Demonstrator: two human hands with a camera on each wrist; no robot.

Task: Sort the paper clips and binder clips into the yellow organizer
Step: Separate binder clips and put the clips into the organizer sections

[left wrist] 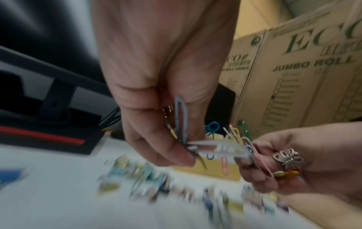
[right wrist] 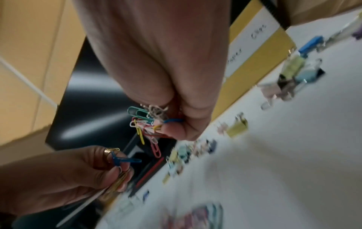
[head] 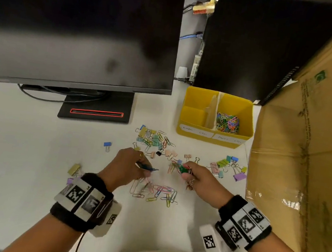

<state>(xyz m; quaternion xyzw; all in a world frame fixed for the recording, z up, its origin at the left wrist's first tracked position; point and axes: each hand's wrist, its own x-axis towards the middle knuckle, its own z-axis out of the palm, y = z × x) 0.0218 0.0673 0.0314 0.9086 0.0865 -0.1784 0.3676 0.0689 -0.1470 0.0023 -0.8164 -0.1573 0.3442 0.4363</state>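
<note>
The yellow organizer (head: pixel 186 111) stands behind the clips; its right compartment holds a heap of coloured paper clips (head: pixel 227 123), and its left one looks bare. My left hand (head: pixel 134 165) pinches a few paper clips (left wrist: pixel 181 124), one blue. My right hand (head: pixel 191 173) grips a bunch of coloured paper clips (right wrist: pixel 146 124). Both hands hover just above the desk. Loose paper clips (head: pixel 156 191) lie below them. Binder clips lie in groups behind (head: pixel 150 137) and to the right (head: pixel 228 166).
A dark monitor (head: pixel 81 26) on its stand (head: pixel 96 106) fills the back left. A black computer case (head: pixel 253 42) stands behind the organizer. A big cardboard box (head: pixel 306 156) walls off the right. Single binder clips lie at the left, blue (head: pixel 107 145) and gold (head: pixel 74 169).
</note>
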